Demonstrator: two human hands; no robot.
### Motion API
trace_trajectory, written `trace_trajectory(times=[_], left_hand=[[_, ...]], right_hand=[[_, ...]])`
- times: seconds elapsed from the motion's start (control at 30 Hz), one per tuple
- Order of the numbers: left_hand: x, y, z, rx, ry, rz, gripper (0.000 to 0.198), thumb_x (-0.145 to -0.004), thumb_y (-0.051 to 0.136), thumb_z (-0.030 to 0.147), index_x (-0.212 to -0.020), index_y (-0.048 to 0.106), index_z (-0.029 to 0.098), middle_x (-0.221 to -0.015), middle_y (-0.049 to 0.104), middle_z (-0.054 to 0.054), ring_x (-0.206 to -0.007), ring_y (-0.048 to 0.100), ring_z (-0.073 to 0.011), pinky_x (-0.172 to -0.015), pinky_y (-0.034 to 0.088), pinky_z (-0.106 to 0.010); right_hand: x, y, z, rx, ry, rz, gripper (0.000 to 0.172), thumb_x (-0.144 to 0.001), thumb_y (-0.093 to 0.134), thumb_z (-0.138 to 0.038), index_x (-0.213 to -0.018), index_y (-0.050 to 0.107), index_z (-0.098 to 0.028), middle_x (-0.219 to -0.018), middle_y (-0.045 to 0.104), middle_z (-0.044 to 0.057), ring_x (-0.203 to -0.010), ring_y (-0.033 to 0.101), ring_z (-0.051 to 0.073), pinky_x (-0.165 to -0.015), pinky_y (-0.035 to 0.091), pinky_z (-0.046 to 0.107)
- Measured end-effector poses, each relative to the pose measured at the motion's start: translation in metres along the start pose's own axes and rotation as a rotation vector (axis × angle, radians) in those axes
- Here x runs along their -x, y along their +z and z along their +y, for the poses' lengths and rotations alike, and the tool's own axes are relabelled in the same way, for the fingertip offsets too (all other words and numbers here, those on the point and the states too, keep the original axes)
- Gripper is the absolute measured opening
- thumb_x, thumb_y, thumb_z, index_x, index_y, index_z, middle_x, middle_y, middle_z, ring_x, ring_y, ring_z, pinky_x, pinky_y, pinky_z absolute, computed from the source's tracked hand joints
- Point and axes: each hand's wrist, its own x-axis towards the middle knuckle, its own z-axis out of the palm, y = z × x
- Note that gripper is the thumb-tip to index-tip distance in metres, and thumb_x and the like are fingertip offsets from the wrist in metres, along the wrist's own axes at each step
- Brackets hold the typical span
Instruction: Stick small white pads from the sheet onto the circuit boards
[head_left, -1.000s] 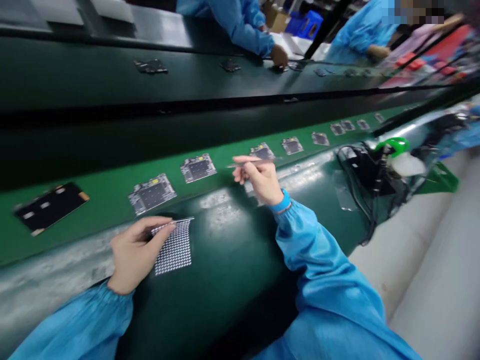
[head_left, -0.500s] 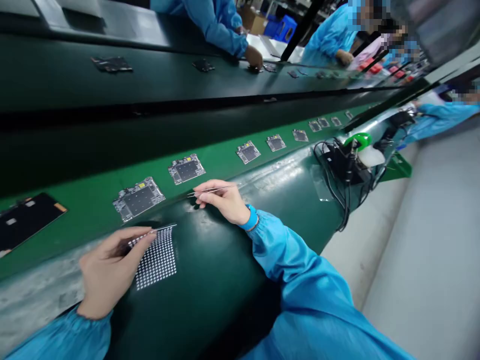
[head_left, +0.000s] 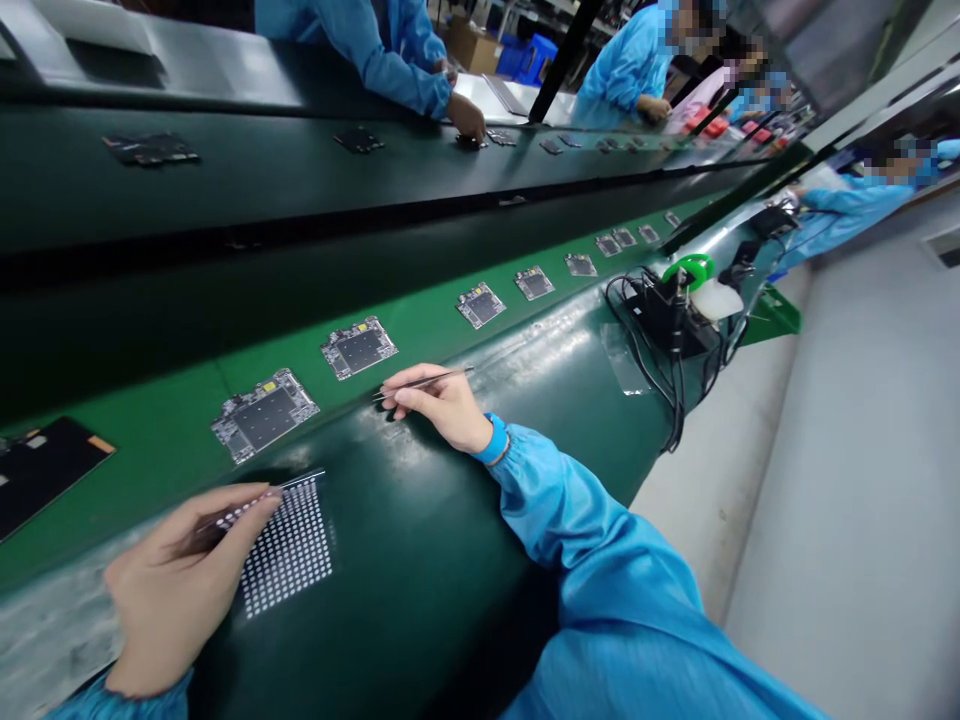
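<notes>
My left hand (head_left: 176, 585) lies at the lower left, fingers curled over the edge of a sheet of small white squares (head_left: 289, 547) on the dark green bench (head_left: 420, 540), pinning it down. My right hand (head_left: 442, 402) rests on the bench near the belt edge, pinched on thin metal tweezers (head_left: 424, 382) whose tips point left. Beyond both hands, circuit boards ride the bright green belt (head_left: 172, 420); the nearest ones are one board (head_left: 262, 414) and a second board (head_left: 358, 347).
More boards (head_left: 481, 304) run along the belt to the right, and a black panel (head_left: 41, 468) lies at the left. A black device with cables and a green-capped bottle (head_left: 694, 285) stand right. People in blue coats (head_left: 375, 45) work across the far dark belt.
My right hand came down from over the belt with the tweezers and settled on the bench edge. The view swung right, so my left hand and the sheet sit lower left.
</notes>
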Motion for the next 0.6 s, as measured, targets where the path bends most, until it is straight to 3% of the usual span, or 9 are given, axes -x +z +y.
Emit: trace_trajectory(times=[0.13,0.37,0.6], left_hand=[[-0.002,0.002,0.009,-0.064,0.081,0.023,0.021,-0.079,0.083,0.042,-0.087,0.08,0.023,-0.081,0.079,-0.001,-0.069,0.072,-0.0178,-0.065,0.06,-0.029],[-0.007,0.01,0.009,0.067,0.046,-0.033,0.012,-0.081,0.081,0.033,-0.088,0.079,0.023,-0.085,0.08,-0.002,-0.076,0.075,-0.0176,-0.072,0.061,-0.028],[-0.006,0.01,0.008,0.079,0.073,-0.062,0.009,-0.083,0.08,0.031,-0.087,0.079,0.023,-0.084,0.08,-0.001,-0.074,0.075,-0.0165,-0.07,0.06,-0.027]], right_hand=[[0.003,0.023,-0.009,0.03,-0.003,-0.08,0.026,-0.078,0.085,-0.033,-0.09,0.069,-0.016,-0.088,0.078,0.006,-0.076,0.076,0.016,-0.067,0.061,0.026],[0.001,0.061,-0.015,0.177,0.039,-0.213,0.02,-0.083,0.081,-0.029,-0.088,0.068,-0.014,-0.076,0.076,0.005,-0.064,0.071,0.013,-0.058,0.057,0.024],[0.004,0.077,-0.013,0.228,0.059,-0.27,0.021,-0.082,0.082,-0.032,-0.085,0.071,-0.014,-0.074,0.073,0.003,-0.065,0.071,0.013,-0.055,0.055,0.023]])
